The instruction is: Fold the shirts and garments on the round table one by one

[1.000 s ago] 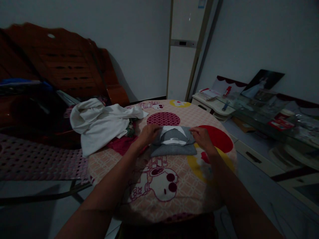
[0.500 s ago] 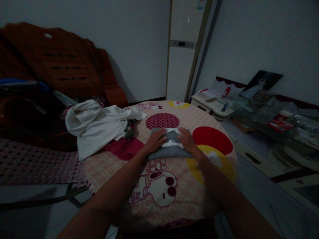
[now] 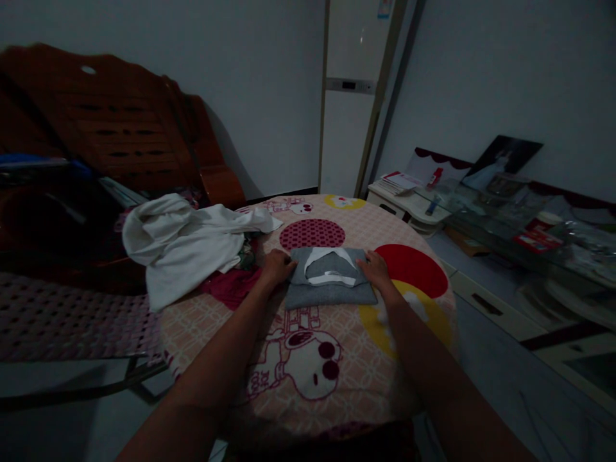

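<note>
A grey shirt [image 3: 332, 294] with a white neckband lies folded into a flat rectangle on the round table, its collar facing up. My left hand [image 3: 278, 267] is at the shirt's left edge, fingers curled and closed on the fabric. At the opposite edge, my right hand [image 3: 374, 267] pinches the cloth between thumb and fingers. Left of the shirt, a white garment [image 3: 192, 240] lies in a loose heap. A dark pink cloth [image 3: 233, 287] shows from under that heap, close to my left forearm.
A patterned cloth [image 3: 385, 398] covers the round table. To the left stand a wooden bench [image 3: 120, 128] and a woven seat [image 3: 77, 314]. On the right is a glass-topped cabinet [image 3: 486, 218] with papers and small items. A tall white unit [image 3: 344, 135] stands behind.
Both hands have slid outward from the top of the folded shirt to its left and right edges. The shirt's collar is now uncovered.
</note>
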Action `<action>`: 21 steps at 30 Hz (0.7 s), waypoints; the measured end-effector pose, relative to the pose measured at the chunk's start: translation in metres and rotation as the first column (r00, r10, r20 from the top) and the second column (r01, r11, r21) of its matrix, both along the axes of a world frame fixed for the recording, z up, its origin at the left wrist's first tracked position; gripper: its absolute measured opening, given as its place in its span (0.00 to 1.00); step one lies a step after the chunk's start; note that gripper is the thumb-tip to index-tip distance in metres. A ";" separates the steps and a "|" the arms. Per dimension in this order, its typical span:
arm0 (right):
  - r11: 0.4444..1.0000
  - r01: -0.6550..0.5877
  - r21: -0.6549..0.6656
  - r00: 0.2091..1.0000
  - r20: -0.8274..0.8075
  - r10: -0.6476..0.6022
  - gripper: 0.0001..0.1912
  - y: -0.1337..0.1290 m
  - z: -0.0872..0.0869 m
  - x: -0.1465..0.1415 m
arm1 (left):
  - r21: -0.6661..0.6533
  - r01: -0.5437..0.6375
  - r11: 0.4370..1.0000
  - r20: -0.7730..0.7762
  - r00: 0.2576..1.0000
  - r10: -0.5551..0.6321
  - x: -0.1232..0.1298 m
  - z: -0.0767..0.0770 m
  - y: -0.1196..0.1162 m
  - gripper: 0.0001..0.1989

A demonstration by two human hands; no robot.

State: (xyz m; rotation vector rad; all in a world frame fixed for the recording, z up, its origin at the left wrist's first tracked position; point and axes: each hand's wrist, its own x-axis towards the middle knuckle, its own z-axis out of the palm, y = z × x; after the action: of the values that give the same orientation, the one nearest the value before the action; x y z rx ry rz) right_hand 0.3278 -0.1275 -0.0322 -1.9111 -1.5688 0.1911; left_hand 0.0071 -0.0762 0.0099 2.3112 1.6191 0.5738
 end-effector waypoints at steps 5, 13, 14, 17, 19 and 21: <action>0.998 -0.055 0.015 0.979 -0.197 0.057 0.10 -0.002 0.011 -0.002 | -0.054 0.017 0.998 0.011 1.000 -0.017 0.002 0.004 -0.001 0.18; 0.987 -0.135 0.088 0.838 -0.521 0.161 0.15 -0.018 0.029 -0.012 | -0.319 0.082 0.944 0.262 0.965 0.004 -0.005 0.008 -0.003 0.05; 0.985 -0.148 0.091 0.818 -0.549 0.174 0.16 -0.019 0.031 -0.010 | -0.339 0.085 0.937 0.280 0.960 0.014 -0.002 0.011 -0.001 0.05; 0.992 -0.060 0.115 0.788 -0.605 0.118 0.18 -0.019 0.040 0.002 | -0.368 0.083 0.926 0.302 0.953 0.035 0.023 0.026 0.014 0.04; 0.982 0.089 0.166 0.786 -0.617 0.032 0.19 -0.018 0.045 0.016 | -0.275 0.077 0.958 0.355 0.934 0.027 0.055 0.039 0.028 0.06; 0.938 0.261 0.229 0.791 -0.608 -0.072 0.20 -0.018 0.047 0.033 | -0.079 0.091 0.993 0.350 0.935 -0.058 0.098 0.052 0.042 0.09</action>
State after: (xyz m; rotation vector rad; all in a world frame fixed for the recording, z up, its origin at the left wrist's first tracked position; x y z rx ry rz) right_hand 0.3604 -0.1457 0.0151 -1.5301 -0.9339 0.4045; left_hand 0.1050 -0.0339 0.0622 2.0517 1.3569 0.8171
